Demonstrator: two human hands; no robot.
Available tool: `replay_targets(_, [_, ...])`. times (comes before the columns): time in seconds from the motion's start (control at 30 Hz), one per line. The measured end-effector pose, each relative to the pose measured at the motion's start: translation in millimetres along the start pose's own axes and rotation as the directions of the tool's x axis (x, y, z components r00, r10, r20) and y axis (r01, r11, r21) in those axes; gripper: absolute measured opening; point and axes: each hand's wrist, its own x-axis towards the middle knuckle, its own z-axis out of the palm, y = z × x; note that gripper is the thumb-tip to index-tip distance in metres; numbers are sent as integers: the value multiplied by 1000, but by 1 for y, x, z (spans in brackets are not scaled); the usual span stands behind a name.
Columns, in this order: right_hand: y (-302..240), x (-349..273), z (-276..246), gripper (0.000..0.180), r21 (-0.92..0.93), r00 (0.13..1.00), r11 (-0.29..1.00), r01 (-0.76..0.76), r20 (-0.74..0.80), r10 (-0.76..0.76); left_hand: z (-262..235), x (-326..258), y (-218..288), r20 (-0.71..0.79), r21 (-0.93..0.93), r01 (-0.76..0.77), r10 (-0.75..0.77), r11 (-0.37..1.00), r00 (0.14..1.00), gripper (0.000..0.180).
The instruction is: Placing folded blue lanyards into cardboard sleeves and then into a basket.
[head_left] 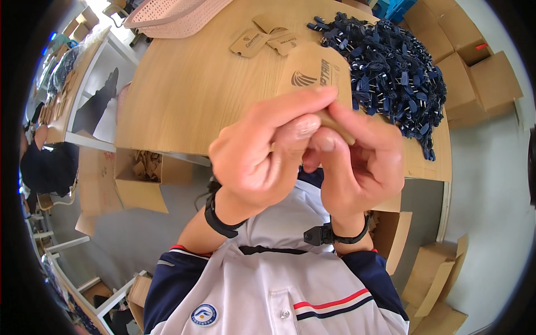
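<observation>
Up close above the table's near edge, my left hand (254, 153) and my right hand (365, 159) are both closed on a brown kraft-paper sleeve (301, 64) with dark print. Their fingertips and thumbs meet at its lower end, and the fingers hide that part. The sleeve's wider end points away from me and looks flat. Beyond it, a few similar brown paper sleeves (250, 43) lie on the wooden table (178, 89). To the right of my hands spreads a large tangled heap of dark blue corded pieces (391, 70) with small silvery pins.
A pink woven basket (173, 19) stands at the far left of the table. Open cardboard boxes sit below left (142, 190), at the far right (466, 72) and on the floor at right (430, 279). White-framed shelving (89, 72) runs along the left.
</observation>
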Motion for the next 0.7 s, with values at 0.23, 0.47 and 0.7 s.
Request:
replay_targets(0.23, [-8,0,-17,21,156,993,988,-9,122,-10,-8,9,4,165,148,-282,257,948,952,18])
replay_targets(0.47, [-26,22,-19,90,209,640,627,-750,465,611,-28,25,3,727,138,-792,482,595,489,18])
replay_targets(0.7, [-26,11,-26,52,346,434,264,-900,752,495,-37,49,3,669,159,-505,284,848,687,16])
